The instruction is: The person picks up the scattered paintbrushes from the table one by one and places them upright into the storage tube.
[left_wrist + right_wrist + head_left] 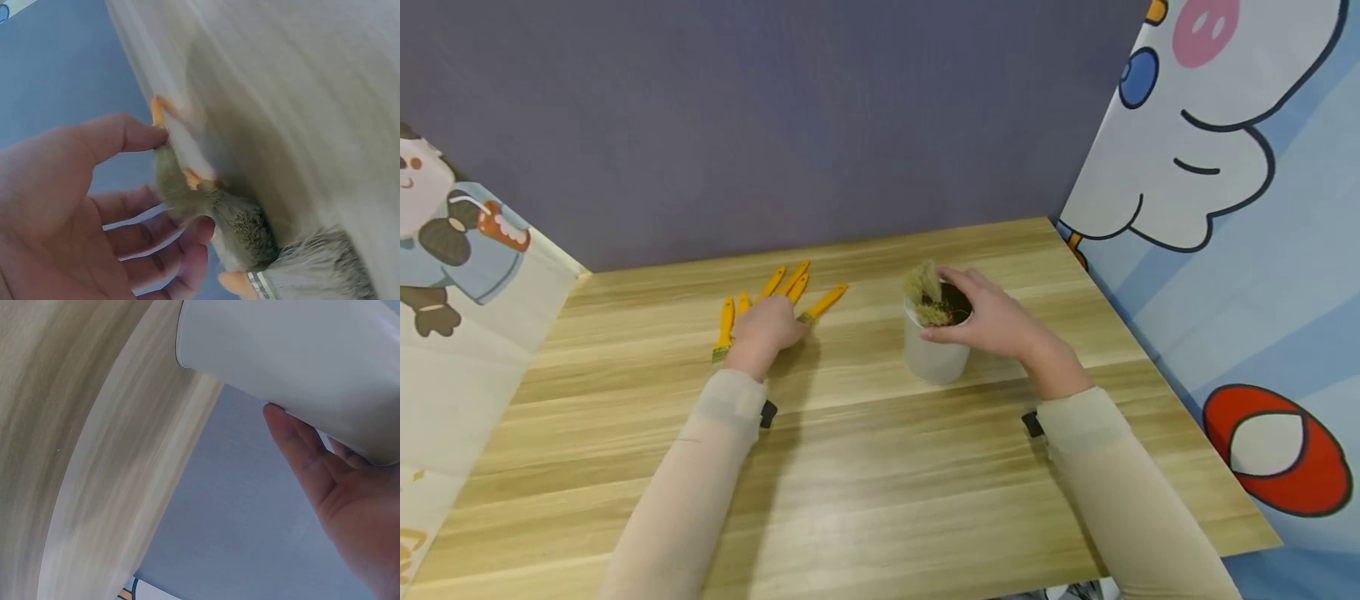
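My left hand (766,331) reaches down over several paintbrushes (727,323) with yellow handles, fanned out on the table. In the left wrist view, the thumb (140,136) is against a brush's pale bristles (172,175), with the other fingers loosely bent and spread apart from it. More bristle heads (244,231) lie beside those fingers. Over to the right, my right hand (1000,321) grips a white cylindrical cup (936,357) near its rim, thumb on the near side and fingers on the far side. Tan bristles (922,285) stick up out of the cup.
Everything lies on a wood-grain table (865,483). A grey-purple wall (820,125) rises behind its far edge. Cartoon-printed panels (1225,183) stand along both sides. One brush (826,303) points out to the right of the left hand.
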`<action>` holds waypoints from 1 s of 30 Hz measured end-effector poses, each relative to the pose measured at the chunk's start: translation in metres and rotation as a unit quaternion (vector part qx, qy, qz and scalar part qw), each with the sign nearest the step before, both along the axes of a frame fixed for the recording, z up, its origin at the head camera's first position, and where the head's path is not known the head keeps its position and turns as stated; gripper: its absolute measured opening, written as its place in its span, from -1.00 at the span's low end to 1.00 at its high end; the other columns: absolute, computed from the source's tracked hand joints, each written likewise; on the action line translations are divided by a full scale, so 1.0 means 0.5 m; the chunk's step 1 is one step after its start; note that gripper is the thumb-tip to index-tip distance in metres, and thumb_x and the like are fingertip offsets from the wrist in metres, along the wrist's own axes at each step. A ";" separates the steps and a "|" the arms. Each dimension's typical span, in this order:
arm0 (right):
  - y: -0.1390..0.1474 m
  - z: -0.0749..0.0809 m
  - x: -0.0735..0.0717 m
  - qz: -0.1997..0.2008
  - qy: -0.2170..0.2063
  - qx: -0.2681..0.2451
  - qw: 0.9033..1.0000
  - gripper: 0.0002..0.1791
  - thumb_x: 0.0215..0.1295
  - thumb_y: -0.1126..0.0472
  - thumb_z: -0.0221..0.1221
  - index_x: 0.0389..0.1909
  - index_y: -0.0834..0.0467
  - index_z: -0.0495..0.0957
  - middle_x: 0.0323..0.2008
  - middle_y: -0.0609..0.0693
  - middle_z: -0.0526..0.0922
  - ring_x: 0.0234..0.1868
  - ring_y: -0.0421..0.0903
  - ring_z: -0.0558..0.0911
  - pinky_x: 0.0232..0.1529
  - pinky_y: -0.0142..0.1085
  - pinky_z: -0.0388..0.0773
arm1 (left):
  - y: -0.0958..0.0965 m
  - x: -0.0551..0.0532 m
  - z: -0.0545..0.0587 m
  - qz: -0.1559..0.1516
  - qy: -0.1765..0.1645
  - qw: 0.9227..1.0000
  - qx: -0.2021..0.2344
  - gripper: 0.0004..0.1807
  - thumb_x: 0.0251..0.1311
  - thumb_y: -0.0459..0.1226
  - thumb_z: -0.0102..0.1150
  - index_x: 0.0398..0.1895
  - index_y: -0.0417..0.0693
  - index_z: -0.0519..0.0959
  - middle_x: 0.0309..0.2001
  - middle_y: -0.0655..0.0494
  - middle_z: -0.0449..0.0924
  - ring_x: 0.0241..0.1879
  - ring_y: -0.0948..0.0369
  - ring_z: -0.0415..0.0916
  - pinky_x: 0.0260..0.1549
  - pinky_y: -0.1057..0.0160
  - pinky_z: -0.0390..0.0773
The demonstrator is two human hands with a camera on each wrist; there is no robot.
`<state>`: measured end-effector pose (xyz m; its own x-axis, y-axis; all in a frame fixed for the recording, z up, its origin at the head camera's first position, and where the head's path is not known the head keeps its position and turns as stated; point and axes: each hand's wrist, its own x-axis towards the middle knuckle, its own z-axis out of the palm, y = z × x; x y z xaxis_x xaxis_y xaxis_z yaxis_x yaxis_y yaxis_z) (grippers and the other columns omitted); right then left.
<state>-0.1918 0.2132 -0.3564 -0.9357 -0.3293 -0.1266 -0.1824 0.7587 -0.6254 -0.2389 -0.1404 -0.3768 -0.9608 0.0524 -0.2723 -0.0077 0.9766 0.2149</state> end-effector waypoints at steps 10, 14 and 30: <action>0.001 -0.008 0.001 0.003 -0.003 -0.002 1.000 0.27 0.18 -0.47 0.39 0.75 -0.20 -0.10 0.72 0.20 -0.04 0.69 0.36 0.06 0.53 0.45 0.16 | -0.004 0.007 0.024 0.033 0.054 0.995 0.074 -0.71 0.36 -0.05 0.23 -0.29 -0.10 0.65 -0.31 -0.04 0.65 -0.46 0.08 0.56 -0.47 0.13 0.53; 0.001 -0.008 0.001 -0.003 -0.004 -0.004 1.000 0.27 0.17 -0.47 0.39 0.75 -0.19 -0.09 0.73 0.22 -0.08 0.70 0.39 0.01 0.54 0.46 0.12 | -0.005 0.009 0.032 0.037 0.108 0.988 0.106 -0.57 0.38 -0.06 0.24 0.09 -0.22 0.68 0.00 -0.21 0.76 -0.23 -0.04 0.68 -0.27 0.02 0.67; 0.000 -0.008 -0.003 -0.009 0.012 -0.002 1.000 0.33 0.11 -0.51 0.41 0.75 -0.14 -0.08 0.72 0.16 0.01 0.69 0.32 0.12 0.54 0.41 0.19 | 0.004 0.012 0.106 0.051 0.223 0.894 0.385 -0.69 0.36 0.02 0.41 -0.11 0.01 0.72 -0.19 0.01 0.83 -0.33 0.23 0.73 -0.31 0.30 0.66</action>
